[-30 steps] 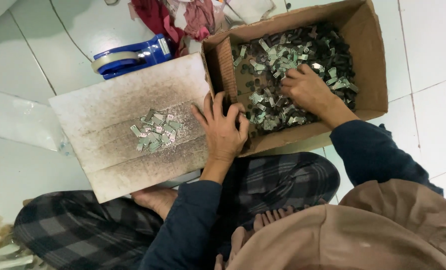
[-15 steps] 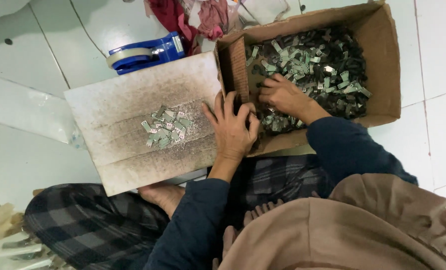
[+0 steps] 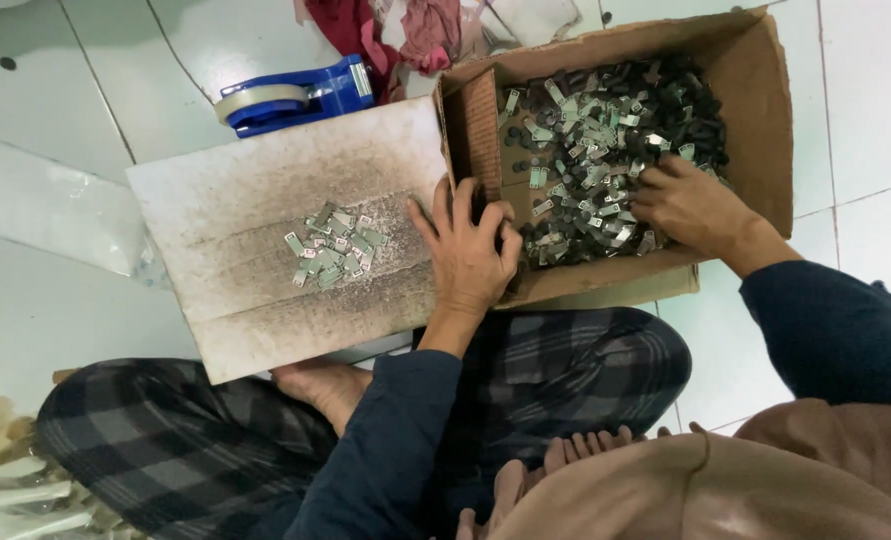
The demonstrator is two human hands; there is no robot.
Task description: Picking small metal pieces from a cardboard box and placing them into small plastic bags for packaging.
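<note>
The small flat metal pieces lie heaped in an open cardboard box on the tiled floor, mixed with darker bits, and a smaller sorted cluster sits well apart on the box's folded-out flap. The right hand rests in the heap with fingers curled down among the pieces; whether it pinches any I cannot tell. The left hand lies spread and flat across the box's near edge, holding nothing. This looks like the picking step of a sort: the next move likely calls for a fine pinch on one light piece. A blue tape dispenser and crumpled cloth lie beyond.
</note>
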